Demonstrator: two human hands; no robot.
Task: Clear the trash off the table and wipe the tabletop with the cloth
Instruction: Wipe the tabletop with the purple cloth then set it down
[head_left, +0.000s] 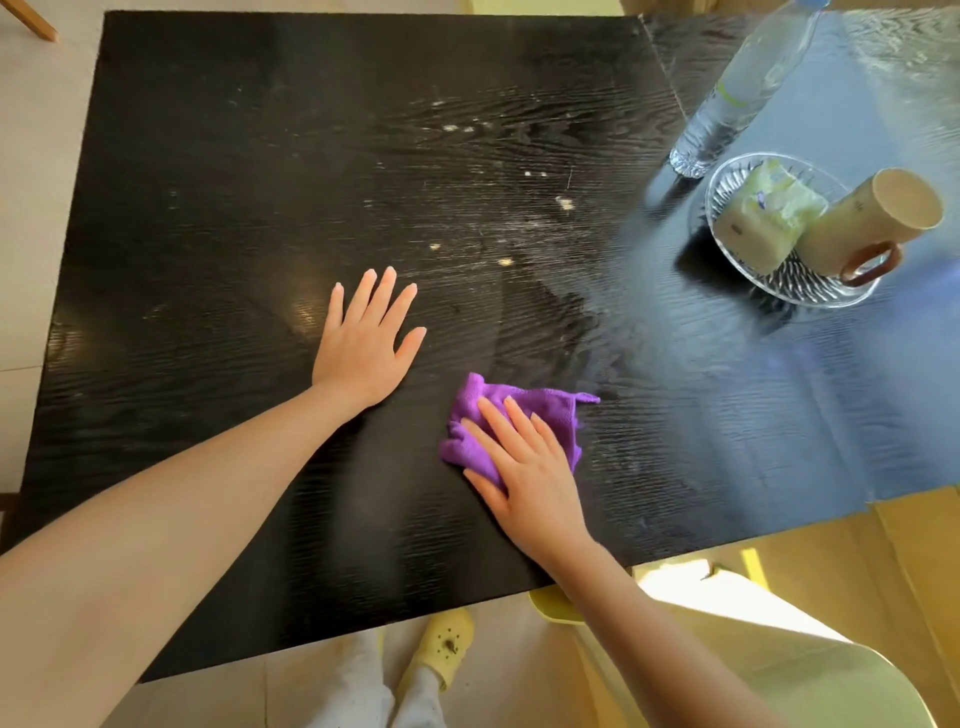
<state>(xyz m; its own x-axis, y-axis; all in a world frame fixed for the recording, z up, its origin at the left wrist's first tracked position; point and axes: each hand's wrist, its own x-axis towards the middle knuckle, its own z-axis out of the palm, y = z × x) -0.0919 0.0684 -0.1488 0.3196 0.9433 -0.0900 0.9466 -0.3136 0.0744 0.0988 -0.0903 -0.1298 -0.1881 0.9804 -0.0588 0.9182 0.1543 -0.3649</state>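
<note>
Bare left forearm (156, 519) fills lower left, nearest the lens, running up to the left hand (363, 345), which lies flat, palm down, fingers spread on the black wood-grain desk (208, 208); its grip is released, holding nothing. Right hand (530, 478) sits just right of it and nearer the front edge, palm down with fingers extended, pressing on a crumpled purple microfibre cloth (470, 441). Grip there is flat pressure, not clenched; fingers cover the cloth's right half, while its left bunch and a top corner poking right stay exposed. Cloth lies in the front-centre of the desk, near the left hand's wrist but not touching it. Pale crumbs and smears (563, 202) scatter across the middle and back of the top, beyond both hands. Far right: a clear ribbed glass dish (810, 293) holding a cream ceramic mug with brown handle (872, 228) tipped on its side and a pale wrapped packet (763, 218); a clear plastic water bottle (743, 93) stands just behind the dish. Wide bare surface to the left and back of the hands; left and far edges fully in view, front edge close below the right wrist. Below the desk edge, a yellow slipper (447, 644) on the floor and a pale yellow chair (753, 649) at lower right.
</note>
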